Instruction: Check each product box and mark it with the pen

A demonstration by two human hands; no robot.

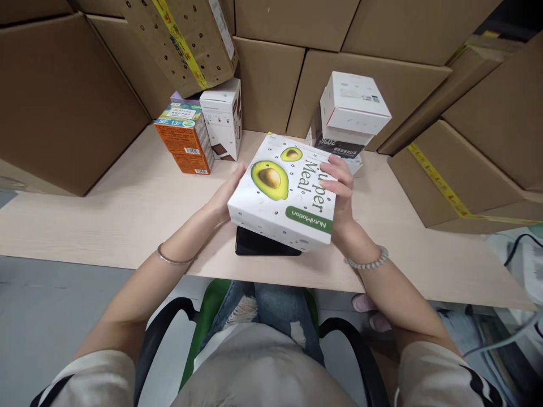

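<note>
A white box point(283, 195) printed with avocados and the words "Super Meal" is held tilted above the pale wooden table point(127, 209). My left hand point(227, 195) grips its left edge. My right hand point(339, 189) holds its right side, fingers curled over the top face. Under the box a black flat object point(258, 244), like a phone, lies on the table near the front edge.
An orange carton point(185, 138) and a white-and-brown box point(223, 116) stand at the back left. Stacked white boxes point(352, 113) sit at the back right. Big brown cardboard cartons point(63, 96) wall in the table on three sides. My chair and knees are below.
</note>
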